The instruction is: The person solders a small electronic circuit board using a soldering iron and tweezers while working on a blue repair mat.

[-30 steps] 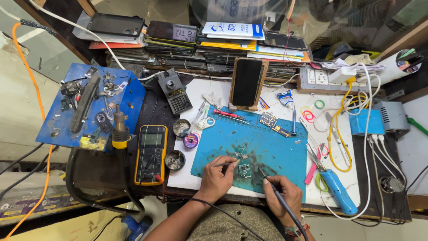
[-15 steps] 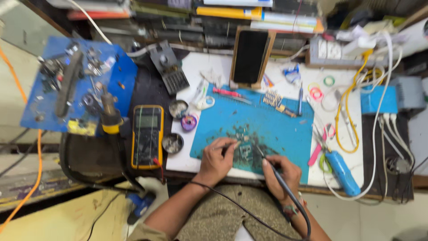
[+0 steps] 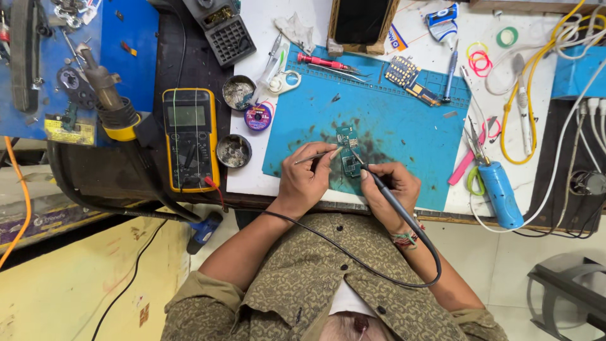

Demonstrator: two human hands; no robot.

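Cluttered bench [image 3: 265,183]: multimeter [image 3: 189,137], perhaps flux tins [image 3: 233,150], beside mat [image 3: 404,126].

A teal circuit board [image 3: 348,151] lies on a blue work mat [image 3: 404,120] stained black. At nine o'clock from it, a yellow-cased multimeter [image 3: 188,139]; at three, a pink-handled cutter [image 3: 466,165]. Olive patterned shirt [image 3: 303,284].

Right hand [image 3: 386,189] holds soldering iron [image 3: 379,183] on circuit board [image 3: 348,151].

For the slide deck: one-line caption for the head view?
Left hand steadies tweezers on a small circuit board while right hand applies a soldering iron over a blue mat.
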